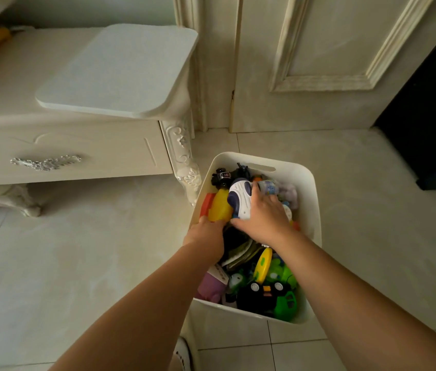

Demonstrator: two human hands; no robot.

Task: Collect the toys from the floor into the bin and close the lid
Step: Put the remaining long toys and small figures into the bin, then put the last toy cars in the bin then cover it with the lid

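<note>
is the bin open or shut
Open: no lid on the bin, toys piled to the rim, both hands inside.

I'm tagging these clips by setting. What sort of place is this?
Most likely a room in a home: an ornate cream cabinet with carved legs, a panelled door, a tiled floor, and a white bin full of toys.

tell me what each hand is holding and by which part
Right hand grips the white-and-navy toy across its near end; left hand is on the yellow toy, its near end, grip hidden.
</note>
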